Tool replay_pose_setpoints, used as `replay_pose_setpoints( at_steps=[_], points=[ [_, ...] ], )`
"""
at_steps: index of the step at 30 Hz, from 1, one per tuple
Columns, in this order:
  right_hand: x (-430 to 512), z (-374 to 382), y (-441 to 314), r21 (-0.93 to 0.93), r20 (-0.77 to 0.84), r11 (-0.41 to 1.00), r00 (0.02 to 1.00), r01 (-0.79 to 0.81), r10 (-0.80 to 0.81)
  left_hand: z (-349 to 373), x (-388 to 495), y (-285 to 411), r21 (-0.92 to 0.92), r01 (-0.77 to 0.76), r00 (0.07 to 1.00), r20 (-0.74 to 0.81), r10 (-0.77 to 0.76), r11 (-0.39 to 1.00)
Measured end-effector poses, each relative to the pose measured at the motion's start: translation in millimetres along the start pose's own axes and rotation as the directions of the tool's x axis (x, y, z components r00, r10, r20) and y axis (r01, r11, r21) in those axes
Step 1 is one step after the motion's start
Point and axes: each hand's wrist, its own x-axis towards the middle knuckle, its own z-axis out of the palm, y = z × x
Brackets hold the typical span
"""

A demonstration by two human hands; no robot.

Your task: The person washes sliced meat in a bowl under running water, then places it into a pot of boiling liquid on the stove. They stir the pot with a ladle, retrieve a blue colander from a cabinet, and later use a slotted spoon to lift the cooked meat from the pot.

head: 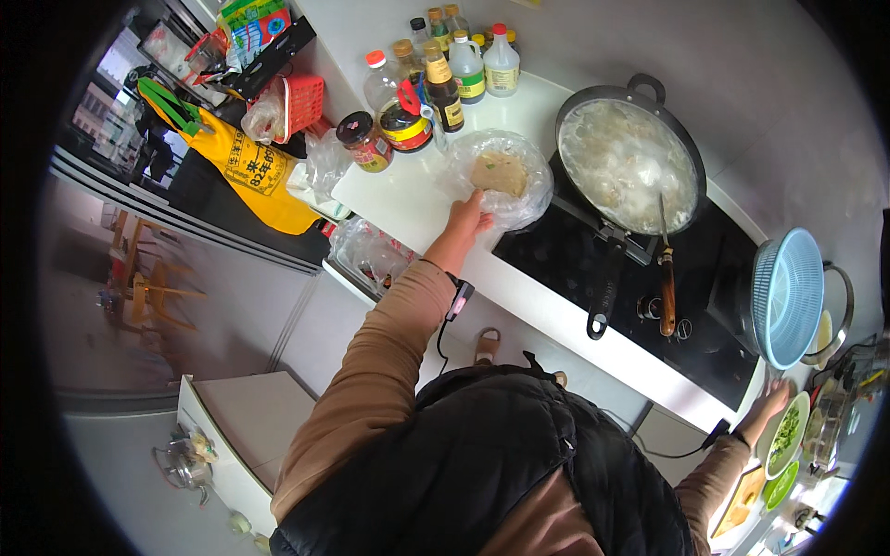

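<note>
My left hand (467,221) is at the near edge of a bowl lined with clear plastic (518,212), its thumb over the rim. A flat mass of pale, minced-looking food (499,174) with a green fleck lies in the plastic. Off to the right, my right hand (765,409) reaches over the counter beside a pale bowl of chopped greens (786,438). Its fingertips are near something clear below the blue colander (789,299); whether they grip it is unclear. Between my hands, a wok (629,163) of bubbling, foamy liquid sits on the black cooktop (556,260).
A wooden-handled utensil (666,292) leans in the wok, and the wok's black handle (606,288) points toward me. Sauce bottles (445,90) and a dark-lidded jar (365,142) crowd the wall side. A half-open drawer (368,257) holds plastic bags. A cutting board (738,502) lies far right.
</note>
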Motion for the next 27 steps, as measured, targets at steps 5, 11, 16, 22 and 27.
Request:
replay_pose_setpoints(
  at_steps=[5, 11, 16, 22, 27],
  points=[
    [-83, -31, 35, -0.08, 0.032, 0.992, 0.994, -0.098, 0.101, 5, 11, 1, 0.045, -0.139, 0.99, -0.029, 0.141, 0.989],
    [-187, -21, 77, -0.221, 0.141, 0.923, 0.926, -0.314, 0.349, -23, 0, 13, 0.106, -0.194, 0.98, -0.027, 0.198, 0.975],
    [-293, 22, 87, -0.522, 0.428, 0.797, 0.716, -0.303, 0.552, -80, -11, 30, 0.134, -0.188, 0.981, 0.064, 0.181, 0.973],
    [-399, 94, 76, -0.684, 0.702, 0.719, 0.375, 0.122, 0.605, -142, -19, 54, 0.294, -0.186, 0.982, 0.032, 0.185, 0.937],
    [-463, 150, 67, -0.471, 0.879, 0.836, 0.064, 0.283, 0.473, -175, -26, 59, 0.316, -0.255, 0.959, -0.035, 0.28, 0.914]
  ],
)
